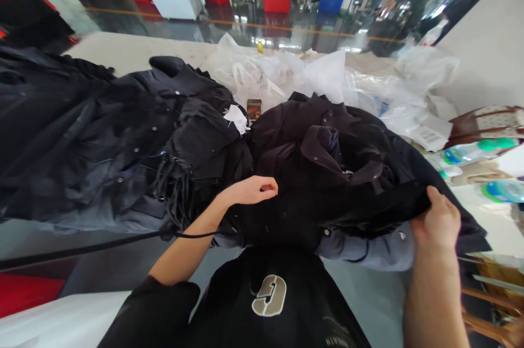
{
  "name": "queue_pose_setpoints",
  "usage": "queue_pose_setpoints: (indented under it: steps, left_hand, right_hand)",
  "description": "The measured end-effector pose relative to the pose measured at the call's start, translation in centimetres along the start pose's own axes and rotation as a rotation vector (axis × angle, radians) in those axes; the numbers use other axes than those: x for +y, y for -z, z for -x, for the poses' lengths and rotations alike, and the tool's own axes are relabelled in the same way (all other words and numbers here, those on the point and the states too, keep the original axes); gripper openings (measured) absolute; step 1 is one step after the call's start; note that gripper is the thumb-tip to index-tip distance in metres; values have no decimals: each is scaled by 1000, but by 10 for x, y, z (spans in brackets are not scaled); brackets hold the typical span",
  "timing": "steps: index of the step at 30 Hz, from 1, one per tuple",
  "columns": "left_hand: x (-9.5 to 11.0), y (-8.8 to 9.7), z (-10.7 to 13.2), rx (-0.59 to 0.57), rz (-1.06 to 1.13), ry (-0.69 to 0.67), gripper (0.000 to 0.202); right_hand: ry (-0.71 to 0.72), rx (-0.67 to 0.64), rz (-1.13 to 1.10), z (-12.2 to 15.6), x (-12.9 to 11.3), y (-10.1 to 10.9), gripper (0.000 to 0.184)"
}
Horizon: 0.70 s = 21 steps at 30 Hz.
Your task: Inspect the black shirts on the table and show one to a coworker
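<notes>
Pinching a black padded coat [327, 173] at lower right, the right hand [436, 222] pressed its grip together on the edge, while the left hand [249, 190], fingers loosely curled, rested on it just left of centre.

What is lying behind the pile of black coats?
Clear plastic bags and a small brown card lie there; whatever is under the black coats is covered and cannot be seen.

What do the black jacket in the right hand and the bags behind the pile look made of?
The black jacket in the right hand looks like matte synthetic fabric, perhaps padded, given its thick soft folds; fibre unclear. The bags look like thin clear plastic film, with glossy translucent creases.
</notes>
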<state>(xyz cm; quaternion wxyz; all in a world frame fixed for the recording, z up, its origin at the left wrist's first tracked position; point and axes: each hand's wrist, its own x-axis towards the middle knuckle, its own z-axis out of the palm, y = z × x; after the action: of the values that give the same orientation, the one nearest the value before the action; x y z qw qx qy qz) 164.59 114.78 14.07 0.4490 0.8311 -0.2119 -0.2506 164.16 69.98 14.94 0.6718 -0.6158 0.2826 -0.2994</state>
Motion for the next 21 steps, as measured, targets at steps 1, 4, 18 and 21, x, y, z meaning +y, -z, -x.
queue_pose_setpoints:
  steps: [1,4,18,21]
  left_hand:
    - [2,14,1,70,-33,22,21]
    - [2,65,1,298,-33,46,21]
    - [-81,291,-182,526,-508,342,28]
    - [-116,310,-235,490,-506,407,26]
  right_hand:
    - [24,-26,108,-1,5,-2,35]
    - [138,-154,601,-6,24,-8,36]
    - [84,-87,1103,-26,109,-40,23]
    - [91,-19,1073,-26,116,-42,18]
